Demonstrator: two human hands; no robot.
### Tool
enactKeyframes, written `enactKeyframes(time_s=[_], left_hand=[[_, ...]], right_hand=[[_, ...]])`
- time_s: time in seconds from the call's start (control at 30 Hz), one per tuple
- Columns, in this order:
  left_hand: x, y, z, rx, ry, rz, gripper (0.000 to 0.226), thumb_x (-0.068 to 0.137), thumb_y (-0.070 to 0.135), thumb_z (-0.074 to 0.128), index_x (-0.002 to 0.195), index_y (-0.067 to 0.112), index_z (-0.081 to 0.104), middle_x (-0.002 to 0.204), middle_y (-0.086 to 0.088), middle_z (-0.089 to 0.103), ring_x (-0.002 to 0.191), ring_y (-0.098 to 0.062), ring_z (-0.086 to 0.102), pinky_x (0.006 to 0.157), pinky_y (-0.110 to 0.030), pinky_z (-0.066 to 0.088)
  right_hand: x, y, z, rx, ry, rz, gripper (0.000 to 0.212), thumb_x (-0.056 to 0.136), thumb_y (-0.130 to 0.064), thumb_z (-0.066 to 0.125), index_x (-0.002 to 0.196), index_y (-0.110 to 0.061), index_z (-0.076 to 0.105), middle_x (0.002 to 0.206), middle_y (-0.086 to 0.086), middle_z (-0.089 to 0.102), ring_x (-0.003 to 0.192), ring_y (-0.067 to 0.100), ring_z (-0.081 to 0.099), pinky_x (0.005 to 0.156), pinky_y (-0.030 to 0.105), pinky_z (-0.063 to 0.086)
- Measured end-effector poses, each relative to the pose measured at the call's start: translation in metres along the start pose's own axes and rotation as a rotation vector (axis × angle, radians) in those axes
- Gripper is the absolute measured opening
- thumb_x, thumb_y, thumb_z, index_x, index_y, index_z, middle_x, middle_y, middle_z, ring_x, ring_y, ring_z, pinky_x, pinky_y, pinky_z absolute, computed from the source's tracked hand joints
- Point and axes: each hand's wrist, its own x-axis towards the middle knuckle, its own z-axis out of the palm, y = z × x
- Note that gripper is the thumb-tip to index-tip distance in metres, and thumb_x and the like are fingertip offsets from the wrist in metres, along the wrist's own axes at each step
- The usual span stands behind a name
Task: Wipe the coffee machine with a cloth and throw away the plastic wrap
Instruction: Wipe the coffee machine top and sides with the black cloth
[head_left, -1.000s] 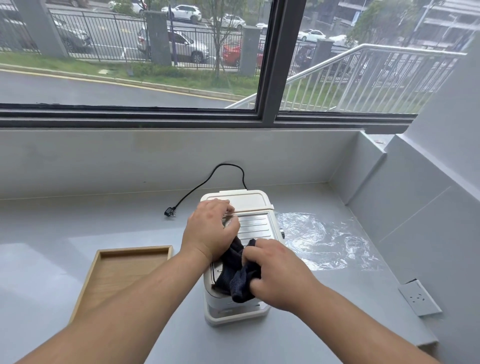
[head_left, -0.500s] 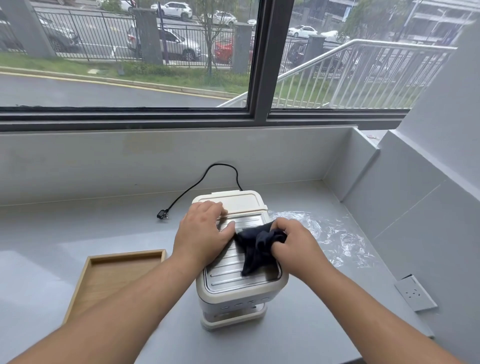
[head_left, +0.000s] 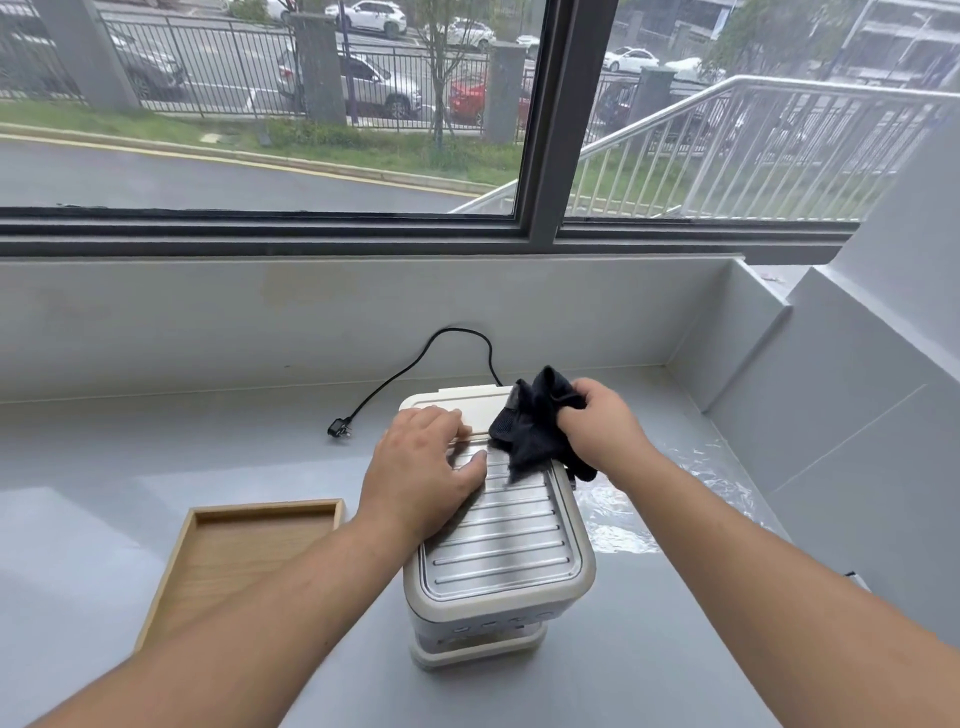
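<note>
Looking down past my forearms, I have the coffee machine (head_left: 501, 525) standing on the grey counter (head_left: 78, 545) toward its near edge, the ribbed metal top plate now bare from its front lip back to about the middle. My left hand (head_left: 423, 475) lies flat and open on the left part of that plate, fingers spread toward the cream lid at the rear, clamped on nothing and only steadying the machine. My right hand (head_left: 602, 428) is closed in a fist around the dark cloth (head_left: 530, 428), which hangs bunched over the rear right of the top plate; a second ago that hand and cloth were low on the front face, half a second ago mid-plate, so the wipe has travelled from front to back. I judge the top nearly covered, with the sides and the rear lid left. Just left of the machine sits the wooden tray (head_left: 208, 561), empty as far as I can see. Right of the machine, partly hidden by my right arm, the plastic wrap (head_left: 691, 483) lies crumpled flat on the counter near its right edge, untouched, so the throwing away is not yet begun. Farther back the black power cord (head_left: 415, 364) loops toward the rear wall, its plug (head_left: 338, 429) lying loose on the counter.
</note>
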Motion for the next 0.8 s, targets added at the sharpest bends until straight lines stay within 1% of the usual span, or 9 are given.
enactKeyframes(time_s=[0.07, 0.13, 0.23, 0.37, 0.47, 0.57, 0.63, 0.7, 0.8], left_hand=[[0.000, -0.001, 0.001, -0.009, 0.002, 0.003, 0.040, 0.080, 0.053, 0.060, 0.102, 0.021, 0.070, 0.107, 0.008, 0.067, 0.115, -0.018, 0.050, 0.102, -0.036, 0.044], [0.001, -0.002, 0.001, -0.013, 0.005, 0.006, 0.038, 0.080, 0.053, 0.060, 0.100, 0.022, 0.070, 0.108, 0.008, 0.066, 0.116, -0.016, 0.050, 0.102, -0.036, 0.044], [0.003, -0.002, 0.001, -0.013, -0.006, 0.004, 0.034, 0.082, 0.052, 0.062, 0.099, 0.024, 0.068, 0.111, 0.009, 0.066, 0.119, -0.016, 0.050, 0.104, -0.039, 0.044], [0.001, -0.001, 0.001, -0.008, 0.016, 0.003, 0.031, 0.082, 0.052, 0.065, 0.098, 0.026, 0.064, 0.110, 0.012, 0.062, 0.118, -0.015, 0.048, 0.103, -0.041, 0.044], [0.000, 0.003, -0.002, -0.081, 0.040, -0.037, 0.047, 0.077, 0.060, 0.067, 0.110, 0.028, 0.059, 0.115, 0.013, 0.056, 0.117, -0.013, 0.047, 0.103, -0.038, 0.043], [-0.005, 0.005, -0.002, -0.134, 0.136, -0.104, 0.069, 0.071, 0.061, 0.071, 0.122, 0.018, 0.052, 0.123, 0.000, 0.050, 0.117, -0.024, 0.047, 0.101, -0.042, 0.043], [-0.008, 0.005, -0.001, -0.136, 0.194, -0.198, 0.072, 0.072, 0.054, 0.077, 0.126, 0.023, 0.041, 0.135, -0.006, 0.043, 0.127, -0.030, 0.041, 0.106, -0.047, 0.040], [-0.010, 0.004, 0.000, -0.156, 0.196, -0.308, 0.074, 0.075, 0.050, 0.077, 0.130, 0.030, 0.030, 0.146, -0.007, 0.032, 0.135, -0.030, 0.034, 0.108, -0.049, 0.040], [-0.009, 0.000, 0.000, -0.192, 0.202, -0.397, 0.080, 0.080, 0.046, 0.072, 0.146, 0.029, 0.030, 0.150, -0.007, 0.028, 0.130, -0.032, 0.044, 0.102, -0.050, 0.047]], right_hand=[[0.012, -0.010, 0.005, -0.135, 0.022, -0.064, 0.015, 0.083, -0.015, 0.057, 0.092, -0.024, 0.065, 0.089, 0.003, 0.068, 0.081, 0.027, 0.060, 0.062, 0.032, 0.042], [0.020, -0.021, 0.012, -0.289, 0.059, -0.141, 0.022, 0.085, -0.016, 0.058, 0.104, -0.026, 0.065, 0.101, 0.005, 0.058, 0.088, 0.030, 0.055, 0.070, 0.033, 0.039], [0.024, -0.041, 0.028, -0.412, 0.117, -0.242, 0.030, 0.085, -0.013, 0.060, 0.114, -0.018, 0.057, 0.102, 0.005, 0.046, 0.087, 0.033, 0.047, 0.076, 0.034, 0.036], [0.023, -0.058, 0.045, -0.497, 0.123, -0.308, 0.027, 0.087, -0.012, 0.060, 0.113, -0.014, 0.058, 0.105, 0.010, 0.049, 0.088, 0.034, 0.045, 0.077, 0.036, 0.036], [0.018, -0.071, 0.060, -0.522, 0.090, -0.359, 0.027, 0.087, -0.011, 0.059, 0.113, -0.015, 0.061, 0.111, 0.013, 0.055, 0.098, 0.038, 0.054, 0.081, 0.037, 0.039], [0.007, -0.088, 0.083, -0.480, 0.017, -0.440, 0.024, 0.087, -0.016, 0.064, 0.111, -0.017, 0.064, 0.111, 0.013, 0.058, 0.101, 0.038, 0.057, 0.085, 0.040, 0.044], [-0.001, -0.098, 0.098, -0.443, -0.024, -0.468, 0.022, 0.089, -0.021, 0.067, 0.110, -0.020, 0.066, 0.109, 0.011, 0.058, 0.099, 0.036, 0.059, 0.082, 0.039, 0.046], [-0.009, -0.106, 0.107, -0.407, -0.064, -0.470, 0.018, 0.089, -0.023, 0.064, 0.106, -0.021, 0.067, 0.105, 0.007, 0.059, 0.094, 0.032, 0.060, 0.074, 0.036, 0.044], [-0.016, -0.112, 0.109, -0.400, -0.134, -0.476, 0.011, 0.085, -0.024, 0.060, 0.091, -0.018, 0.067, 0.089, 0.000, 0.060, 0.088, 0.028, 0.061, 0.066, 0.034, 0.041]])
